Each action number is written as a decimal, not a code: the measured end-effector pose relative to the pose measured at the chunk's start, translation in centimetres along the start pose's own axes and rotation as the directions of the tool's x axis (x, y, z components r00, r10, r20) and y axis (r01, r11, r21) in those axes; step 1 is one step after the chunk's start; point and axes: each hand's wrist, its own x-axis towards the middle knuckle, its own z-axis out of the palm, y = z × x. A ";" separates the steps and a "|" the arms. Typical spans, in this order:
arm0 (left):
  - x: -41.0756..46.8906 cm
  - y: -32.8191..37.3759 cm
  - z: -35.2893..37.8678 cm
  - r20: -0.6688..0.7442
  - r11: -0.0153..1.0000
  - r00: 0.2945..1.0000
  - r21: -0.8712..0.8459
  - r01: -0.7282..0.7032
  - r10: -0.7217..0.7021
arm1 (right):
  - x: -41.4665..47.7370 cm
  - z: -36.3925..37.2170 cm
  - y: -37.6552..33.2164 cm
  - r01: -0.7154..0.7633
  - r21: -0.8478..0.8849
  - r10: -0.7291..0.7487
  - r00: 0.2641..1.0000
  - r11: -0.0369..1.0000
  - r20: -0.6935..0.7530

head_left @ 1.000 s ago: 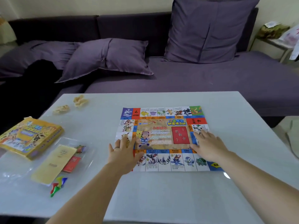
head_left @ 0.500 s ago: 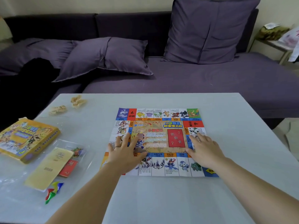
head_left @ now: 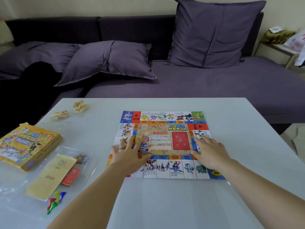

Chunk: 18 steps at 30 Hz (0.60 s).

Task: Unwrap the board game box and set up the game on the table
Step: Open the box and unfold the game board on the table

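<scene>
- Fingers (head_left: 131, 142) of the left hand (head_left: 130, 157) are spread wide and laid flat, pressing on the left part of the game board (head_left: 165, 142). There is a dark ring on one finger.
- The right hand (head_left: 210, 153) is also flat on the game board, at its right-hand column, with straight, slightly fanned fingers (head_left: 202, 140). It holds nothing.
- The game board is a printed paper sheet lying unfolded on the white table (head_left: 165, 205), about mid-table. Fold creases are visible, and its print is upside down to the camera.
- Left of the game board and nearer than its near edge lies a cluster of coloured pawns (head_left: 56, 200): red, green, yellow and blue.
- Just beyond the pawns, still left of the game board, is a clear plastic bag (head_left: 89, 164). In it are a pale yellow paper stack (head_left: 51, 177), a red card (head_left: 71, 176) tucked beside it, and small coloured pieces (head_left: 80, 158) too blurred to identify.
- Further left of the game board, near the table's edge, the yellow game box (head_left: 28, 144) lies flat.
- Beyond the box, level with the game board's far edge and left of it, are two crumpled paper wads (head_left: 60, 114) (head_left: 80, 105).
- Behind the game board and past the table is a purple sofa (head_left: 198, 90) with a slumped cushion (head_left: 107, 61) and an upright cushion (head_left: 212, 32).
</scene>
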 end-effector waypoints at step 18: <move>-13.9 -11.2 -2.8 -0.415 0.952 0.900 -0.306 0.004 -0.137 | -6.6 -4.3 -16.1 0.487 0.309 -0.490 0.869 0.817 -0.074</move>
